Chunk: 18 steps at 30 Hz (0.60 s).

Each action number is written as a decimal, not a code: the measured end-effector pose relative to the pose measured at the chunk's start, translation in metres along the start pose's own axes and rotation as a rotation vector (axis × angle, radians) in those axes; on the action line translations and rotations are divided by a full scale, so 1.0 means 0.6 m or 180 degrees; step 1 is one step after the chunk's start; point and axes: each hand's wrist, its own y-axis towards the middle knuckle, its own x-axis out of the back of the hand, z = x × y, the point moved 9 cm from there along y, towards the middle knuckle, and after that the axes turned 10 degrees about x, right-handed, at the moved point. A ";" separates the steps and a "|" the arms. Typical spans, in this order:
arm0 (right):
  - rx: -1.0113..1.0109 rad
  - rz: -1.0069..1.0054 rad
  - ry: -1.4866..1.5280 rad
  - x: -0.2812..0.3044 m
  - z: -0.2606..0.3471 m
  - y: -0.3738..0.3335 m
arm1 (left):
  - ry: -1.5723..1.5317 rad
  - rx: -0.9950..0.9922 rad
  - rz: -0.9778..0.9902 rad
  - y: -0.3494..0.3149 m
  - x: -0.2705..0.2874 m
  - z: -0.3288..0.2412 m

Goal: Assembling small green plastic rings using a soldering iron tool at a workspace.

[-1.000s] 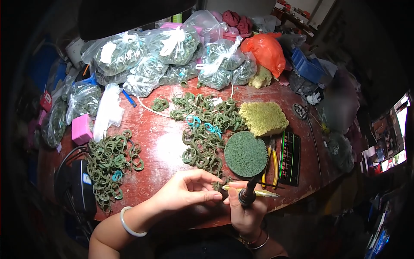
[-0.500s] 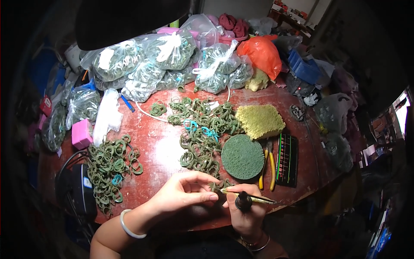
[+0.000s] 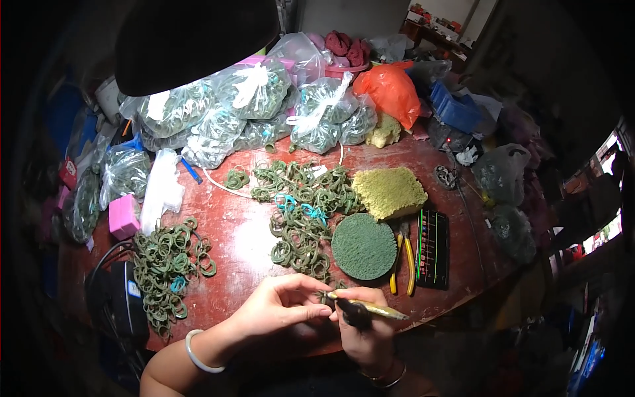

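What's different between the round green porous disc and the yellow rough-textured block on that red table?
Colour: the round green porous disc is dark green, while the yellow rough-textured block is paler.
Shape: the disc is circular with a neat edge; the block is roughly four-sided with ragged edges.
Place: the disc lies nearer the person; the block sits farther back.
Both rest on the red table and look rough-surfaced.

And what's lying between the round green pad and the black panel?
A pair of yellow-handled pliers lies between the round green pad and the black panel, as the head view shows.
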 end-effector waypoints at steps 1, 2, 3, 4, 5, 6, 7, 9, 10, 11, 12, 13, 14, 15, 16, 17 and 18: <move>0.0077 0.0069 -0.0040 -0.003 0.003 0.000 | 0.0130 -0.0053 -0.0103 -0.002 0.006 0.002; 0.0085 0.0064 -0.0039 -0.003 0.005 0.001 | -0.0045 -0.0076 -0.0045 -0.002 0.007 0.007; 0.0005 -0.0017 0.0034 0.000 0.005 0.002 | -0.0037 -0.0082 -0.0045 -0.001 0.007 0.006; -0.0074 -0.0098 0.0107 0.004 0.006 0.003 | -0.0089 0.0022 -0.0143 0.001 0.012 0.009; -0.0162 -0.0179 0.0163 0.010 0.004 0.002 | -0.0152 0.0131 -0.0227 0.004 0.015 0.014; -0.0137 -0.0221 0.0092 0.020 0.005 0.002 | -0.0155 0.0128 -0.0208 0.005 0.013 0.012; -0.0152 -0.0179 -0.0094 0.030 0.012 0.011 | -0.0269 0.0250 -0.0275 0.004 0.015 0.012; -0.0281 -0.0447 0.0087 0.053 0.003 0.022 | -0.0384 0.0370 -0.0326 0.006 0.019 0.015; -0.0372 -0.0338 -0.0166 0.069 -0.004 0.028 | -0.0253 0.0342 -0.0238 0.008 0.016 0.014; -0.0334 -0.0436 -0.0250 0.082 -0.008 0.038 | -0.0108 0.0306 -0.0186 0.002 0.014 0.008; -0.0348 -0.0373 -0.0299 0.096 -0.017 0.048 | -0.0095 0.0298 -0.0207 -0.003 0.015 0.006; -0.0373 -0.0309 -0.0365 0.111 -0.029 0.057 | -0.0096 0.0271 -0.0155 -0.005 0.015 0.008; -0.0476 -0.0433 -0.0417 0.132 -0.042 0.064 | -0.0102 0.0241 -0.0061 -0.001 0.011 0.009; -0.0577 -0.0557 -0.0465 0.152 -0.054 0.068 | -0.0107 0.0237 -0.0027 0.000 0.007 0.010; -0.0329 -0.0627 -0.0669 0.167 -0.059 0.073 | -0.0342 0.0351 -0.0121 0.000 0.011 0.013; -0.0128 -0.0781 -0.0669 0.177 -0.061 0.078 | -0.0577 0.0465 -0.0219 0.000 0.015 0.018; -0.0314 -0.0892 -0.0668 0.188 -0.065 0.072 | -0.0573 0.0456 -0.0215 0.003 0.019 0.020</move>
